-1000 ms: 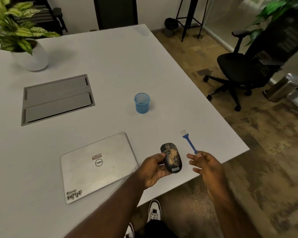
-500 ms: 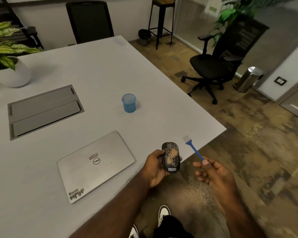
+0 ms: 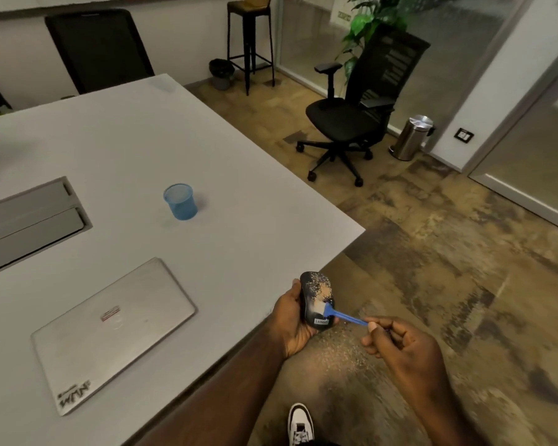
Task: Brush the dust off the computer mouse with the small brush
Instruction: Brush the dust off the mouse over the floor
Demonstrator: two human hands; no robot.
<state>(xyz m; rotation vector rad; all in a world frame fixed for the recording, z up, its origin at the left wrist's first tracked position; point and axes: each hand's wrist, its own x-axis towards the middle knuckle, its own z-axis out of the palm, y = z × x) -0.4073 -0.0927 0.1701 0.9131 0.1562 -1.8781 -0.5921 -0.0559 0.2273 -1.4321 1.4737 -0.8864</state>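
Note:
My left hand (image 3: 292,320) grips a black computer mouse (image 3: 316,297) from its left side, holding it just off the table's front right edge, above the floor. Tan dust covers much of the mouse's top. My right hand (image 3: 400,346) pinches the handle of a small blue brush (image 3: 345,317). The brush's pale bristles rest on the lower middle of the mouse. Fallen dust speckles the floor (image 3: 339,352) under both hands.
On the white table (image 3: 239,194) lie a shut silver laptop (image 3: 110,333), a blue cup (image 3: 180,201) and a grey cable hatch (image 3: 29,217). A black office chair (image 3: 351,114) and a steel bin (image 3: 411,136) stand on the floor to the right. My shoe (image 3: 298,423) is below.
The brush swung from pointing up, clear of the mouse, down onto its surface. Both hands shifted off the table edge to over the floor, and my view turned right.

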